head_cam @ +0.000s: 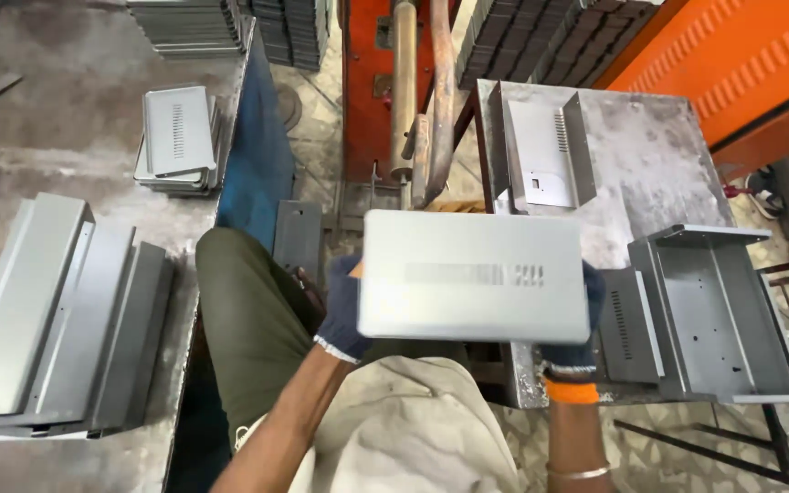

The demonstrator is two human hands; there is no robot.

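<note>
I hold a grey sheet-metal cover [473, 276] with a row of vent slots flat in front of me, over my lap. My left hand [344, 310], in a dark blue knit glove, grips its left edge. On its right edge sits my right hand [583, 338], gloved the same with an orange cuff, mostly hidden behind the panel. The cover hangs just in front of the upright spot-welding arm [404, 91] and beside the steel worktable [650, 155].
On the worktable lie a U-shaped slotted panel [545, 151] and an open grey metal box [714, 310]. Left table holds a leaning row of grey panels [57, 319] and a small stack [177, 137]. More stacks stand at the back; an orange machine [751, 64] sits at right.
</note>
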